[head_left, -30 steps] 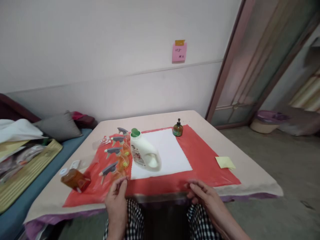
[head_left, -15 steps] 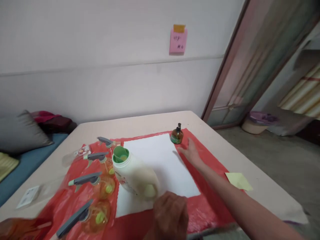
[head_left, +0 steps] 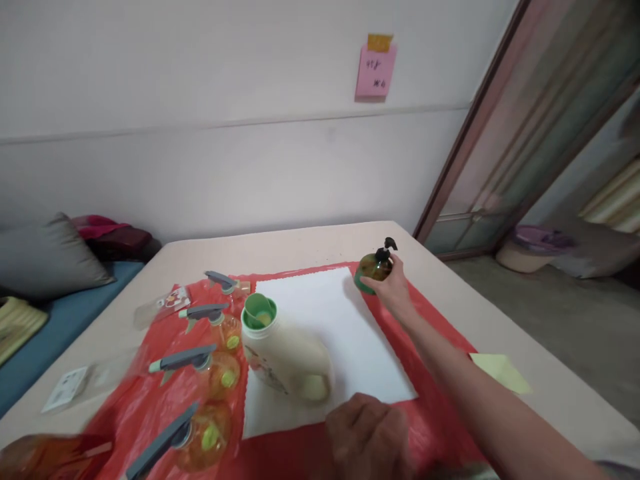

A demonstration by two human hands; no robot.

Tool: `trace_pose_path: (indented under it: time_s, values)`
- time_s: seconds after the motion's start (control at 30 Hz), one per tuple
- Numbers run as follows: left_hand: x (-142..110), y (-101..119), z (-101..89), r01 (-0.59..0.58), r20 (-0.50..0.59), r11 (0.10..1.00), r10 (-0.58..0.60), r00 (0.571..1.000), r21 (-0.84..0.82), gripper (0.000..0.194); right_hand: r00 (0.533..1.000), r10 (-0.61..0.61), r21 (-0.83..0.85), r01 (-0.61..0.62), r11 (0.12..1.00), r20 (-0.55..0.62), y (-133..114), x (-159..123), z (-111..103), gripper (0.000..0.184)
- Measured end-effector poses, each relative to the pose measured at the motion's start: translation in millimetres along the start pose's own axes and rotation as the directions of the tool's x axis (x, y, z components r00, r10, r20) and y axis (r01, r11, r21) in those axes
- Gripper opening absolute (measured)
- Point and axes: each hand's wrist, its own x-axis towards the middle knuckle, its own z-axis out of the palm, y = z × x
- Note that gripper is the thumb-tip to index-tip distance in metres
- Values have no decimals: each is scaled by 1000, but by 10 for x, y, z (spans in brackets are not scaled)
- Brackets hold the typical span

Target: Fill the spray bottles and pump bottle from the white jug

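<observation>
Red sheet (head_left: 421,370) across the bench (head_left: 285,250)! Right hand (head_left: 393,285) grips the tilted pump bottle (head_left: 373,268); left hand (head_left: 367,433) curls closed, jug (head_left: 290,360) beyond it, leftward.

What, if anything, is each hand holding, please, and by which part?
The right hand holds the pump bottle by its rounded body, below the pump head. The left hand is curled, with nothing visible in it.

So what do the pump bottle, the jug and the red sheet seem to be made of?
Pump bottle: tinted glass or clear plastic, I can't tell which; its body is smooth and see-through.
Jug: probably opaque plastic, since its smooth cream body lets nothing show through.
Red sheet: likely thin plastic film, glossy, judging by its shiny patches and wrinkles.
</observation>
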Motion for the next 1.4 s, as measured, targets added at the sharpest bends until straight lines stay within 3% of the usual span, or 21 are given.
trace_pose_path:
  time_s: [0.1, 0.23, 0.3, 0.4, 0.43, 0.5, 0.63, 0.7, 0.8, 0.83, 0.9, 1.0, 1.1, 1.2, 1.3, 1.4]
  values:
    - [48, 43, -177, -40, 82, 999, 39, 996, 5, 43, 996, -60, 15, 59, 998, 73, -442, -629, -464, 94]
    - [-35, 179, -250, 224, 16, 975, -224, 975, -7, 72, 973, -180, -75, 192, 979, 145, -783, -1721, -854, 87]
    - [-58, 262, -299, 428, 68, 896, -423, 904, -116, 81, 940, -308, -108, 325, 939, 148, -826, -2225, -928, 76]
    - [-1, 316, -490, 675, 192, 707, -647, 738, -211, 56, 901, -349, -16, 365, 931, 256, -858, -2655, -1013, 80]
    - [39, 303, -583, 711, 199, 665, -683, 703, -230, 45, 887, -311, 68, 306, 950, 342, -879, -2680, -1051, 83]
    - [125, 242, -782, 723, 176, 629, -707, 685, -286, 36, 824, -203, 265, 67, 962, 528, -939, -2569, -1121, 82]
    - [211, 100, -1056, 632, 86, 589, -694, 715, -503, 36, 773, -105, 546, -337, 767, 626, -1033, -2163, -1025, 63]
    - [194, 61, -1081, 569, 71, 560, -673, 736, -602, 35, 671, -119, 583, -527, 619, 732, -1005, -2121, -844, 66]
    - [153, 37, -1046, 579, 127, 508, -672, 729, -638, 32, 458, -177, 490, -786, 376, 871, -857, -2280, -601, 70]
    - [149, 35, -1036, 596, 162, 495, -668, 726, -632, 32, 420, -167, 452, -833, 320, 892, -798, -2348, -558, 69]
    - [168, 40, -1029, 612, 211, 499, -643, 736, -614, 35, 388, -99, 401, -879, 258, 916, -701, -2440, -537, 67]
    - [233, 68, -1019, 637, 232, 532, -637, 735, -557, 26, 389, -17, 381, -891, 248, 921, -631, -2434, -595, 66]
    - [277, 105, -962, 691, 209, 516, -704, 679, -507, 21, 432, -73, 434, -855, 284, 899, -623, -2346, -655, 76]
    - [277, 110, -888, 704, 123, 501, -765, 632, -502, 24, 578, -148, 574, -682, 453, 803, -634, -2303, -687, 85]
    - [274, 88, -855, 712, 72, 486, -799, 597, -506, 32, 736, -183, 620, -377, 688, 652, -643, -2350, -696, 86]
    - [288, 77, -880, 725, 67, 486, -807, 586, -488, 35, 835, -240, 608, -136, 782, 495, -654, -2440, -680, 87]
